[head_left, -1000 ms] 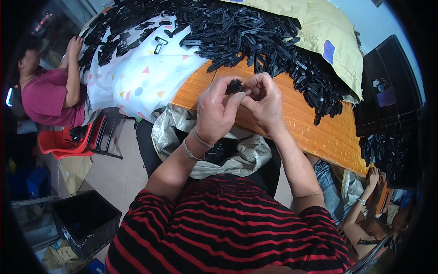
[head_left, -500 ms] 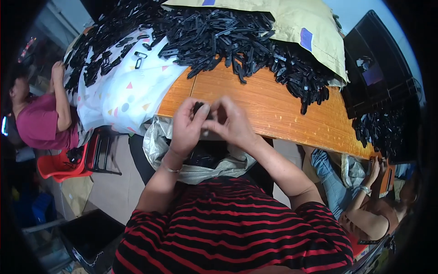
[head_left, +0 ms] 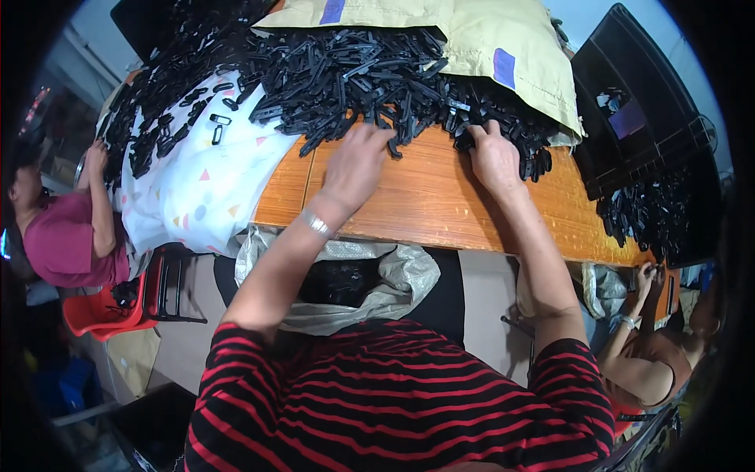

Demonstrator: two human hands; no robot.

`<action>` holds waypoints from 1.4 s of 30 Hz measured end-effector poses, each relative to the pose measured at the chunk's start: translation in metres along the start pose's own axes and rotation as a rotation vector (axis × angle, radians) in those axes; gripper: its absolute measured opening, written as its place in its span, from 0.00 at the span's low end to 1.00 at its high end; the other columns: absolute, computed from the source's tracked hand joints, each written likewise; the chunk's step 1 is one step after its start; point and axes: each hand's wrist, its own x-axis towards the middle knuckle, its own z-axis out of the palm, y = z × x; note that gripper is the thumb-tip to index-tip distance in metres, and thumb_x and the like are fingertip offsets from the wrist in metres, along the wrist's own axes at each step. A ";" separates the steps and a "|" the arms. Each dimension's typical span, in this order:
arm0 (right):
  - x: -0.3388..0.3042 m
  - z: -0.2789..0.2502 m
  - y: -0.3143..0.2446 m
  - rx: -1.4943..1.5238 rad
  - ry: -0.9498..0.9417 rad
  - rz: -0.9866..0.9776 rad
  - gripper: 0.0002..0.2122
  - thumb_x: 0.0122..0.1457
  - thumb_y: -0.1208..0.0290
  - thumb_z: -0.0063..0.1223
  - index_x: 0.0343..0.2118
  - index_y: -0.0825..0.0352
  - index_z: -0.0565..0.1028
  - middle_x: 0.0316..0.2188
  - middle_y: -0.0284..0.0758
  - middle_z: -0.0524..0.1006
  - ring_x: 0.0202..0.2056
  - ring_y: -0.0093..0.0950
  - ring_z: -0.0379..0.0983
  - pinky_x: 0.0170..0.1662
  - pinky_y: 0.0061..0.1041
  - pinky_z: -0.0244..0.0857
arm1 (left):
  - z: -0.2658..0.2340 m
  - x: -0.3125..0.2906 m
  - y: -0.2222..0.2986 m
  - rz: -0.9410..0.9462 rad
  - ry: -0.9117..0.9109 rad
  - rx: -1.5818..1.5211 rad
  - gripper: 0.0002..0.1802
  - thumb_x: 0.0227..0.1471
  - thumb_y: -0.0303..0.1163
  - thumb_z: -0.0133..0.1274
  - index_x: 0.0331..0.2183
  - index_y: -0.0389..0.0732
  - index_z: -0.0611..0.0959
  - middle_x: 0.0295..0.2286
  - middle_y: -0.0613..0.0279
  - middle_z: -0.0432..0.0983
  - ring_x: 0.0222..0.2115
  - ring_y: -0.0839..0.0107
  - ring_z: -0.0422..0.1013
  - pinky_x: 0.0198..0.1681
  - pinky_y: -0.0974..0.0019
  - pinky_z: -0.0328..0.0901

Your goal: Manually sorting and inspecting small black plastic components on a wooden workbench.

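Observation:
A large heap of slim black plastic pieces [head_left: 338, 82] covers the far part of the wooden table [head_left: 429, 189]. At the heap's near edge, my left hand [head_left: 358, 161] has its fingers bent and drawn together on a black piece, its tips partly hidden. Farther right, my right hand [head_left: 495, 157] closes thumb and fingers on another black piece [head_left: 464, 140] at the heap's edge. Below the table edge, a silvery woven sack [head_left: 413, 275] lies open at my lap, with black pieces [head_left: 342, 281] inside.
Large yellowish paper sacks [head_left: 503, 35] lie over the heap's back. A patterned white sheet [head_left: 197, 177] hangs off the table's left, with loose pieces on it. A black bin [head_left: 645, 126] stands right. Co-workers sit left [head_left: 71, 236] and right [head_left: 645, 366]; a red chair [head_left: 102, 311] stands left.
My hands were together above the sack, fingering a small dark thing. Now they have parted and reached forward to the heap, and that dark thing no longer shows between them.

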 end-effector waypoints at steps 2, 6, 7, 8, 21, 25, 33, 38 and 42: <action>0.005 0.010 -0.009 -0.052 -0.041 0.000 0.13 0.50 0.76 0.55 0.41 0.64 0.73 0.37 0.44 0.70 0.33 0.46 0.75 0.35 0.41 0.70 | 0.018 0.017 -0.009 0.130 0.078 0.123 0.10 0.48 0.23 0.51 0.35 0.40 0.80 0.41 0.58 0.72 0.42 0.55 0.68 0.45 0.58 0.65; 0.004 0.015 -0.034 0.111 0.006 -0.154 0.12 0.50 0.77 0.54 0.39 0.64 0.73 0.35 0.43 0.69 0.32 0.45 0.74 0.34 0.40 0.70 | 0.015 0.016 -0.016 0.131 -0.078 0.156 0.11 0.47 0.21 0.50 0.35 0.40 0.81 0.40 0.58 0.73 0.42 0.55 0.69 0.46 0.59 0.66; 0.004 0.015 -0.039 0.158 0.010 -0.196 0.13 0.49 0.77 0.56 0.40 0.64 0.74 0.36 0.41 0.70 0.34 0.44 0.74 0.34 0.39 0.70 | 0.012 0.012 -0.019 0.177 -0.067 0.130 0.11 0.46 0.19 0.50 0.34 0.39 0.80 0.40 0.57 0.74 0.42 0.55 0.69 0.45 0.59 0.66; 0.003 0.015 -0.043 0.166 0.003 -0.195 0.13 0.49 0.77 0.56 0.40 0.64 0.74 0.36 0.41 0.70 0.34 0.44 0.74 0.34 0.39 0.70 | 0.009 0.006 -0.023 0.222 -0.057 0.104 0.11 0.45 0.17 0.50 0.33 0.38 0.80 0.39 0.57 0.75 0.42 0.55 0.69 0.45 0.60 0.66; -0.016 0.004 -0.055 0.345 0.048 -0.183 0.07 0.49 0.74 0.62 0.32 0.67 0.77 0.32 0.39 0.74 0.29 0.41 0.74 0.32 0.34 0.70 | 0.004 -0.029 0.001 -0.228 0.069 0.064 0.08 0.46 0.31 0.59 0.28 0.37 0.79 0.28 0.54 0.76 0.27 0.57 0.74 0.30 0.59 0.69; -0.016 0.000 -0.060 0.233 -0.122 -0.159 0.11 0.49 0.71 0.62 0.34 0.67 0.77 0.33 0.42 0.75 0.31 0.44 0.74 0.34 0.38 0.69 | 0.006 -0.023 0.009 -0.212 0.034 0.144 0.11 0.45 0.34 0.61 0.28 0.39 0.78 0.26 0.54 0.75 0.27 0.55 0.74 0.29 0.57 0.67; -0.016 -0.011 -0.061 0.486 -0.037 -0.265 0.09 0.50 0.77 0.58 0.34 0.70 0.73 0.29 0.44 0.75 0.29 0.39 0.76 0.33 0.35 0.70 | -0.002 -0.024 0.013 -0.134 -0.033 0.113 0.10 0.45 0.28 0.60 0.30 0.38 0.76 0.27 0.57 0.75 0.25 0.58 0.74 0.27 0.60 0.68; -0.032 -0.020 -0.088 1.398 -0.008 0.171 0.09 0.56 0.81 0.55 0.39 0.69 0.70 0.34 0.33 0.76 0.30 0.14 0.71 0.30 0.16 0.68 | -0.008 -0.034 0.009 -0.563 -0.043 -0.924 0.12 0.51 0.26 0.56 0.40 0.37 0.77 0.28 0.66 0.76 0.23 0.76 0.74 0.24 0.76 0.65; -0.053 -0.011 -0.113 1.417 -0.005 0.187 0.13 0.56 0.82 0.57 0.44 0.69 0.70 0.36 0.34 0.76 0.28 0.15 0.72 0.32 0.14 0.69 | -0.023 -0.039 0.023 -0.634 -0.104 -1.244 0.16 0.54 0.26 0.54 0.46 0.38 0.76 0.30 0.70 0.76 0.23 0.85 0.72 0.22 0.84 0.61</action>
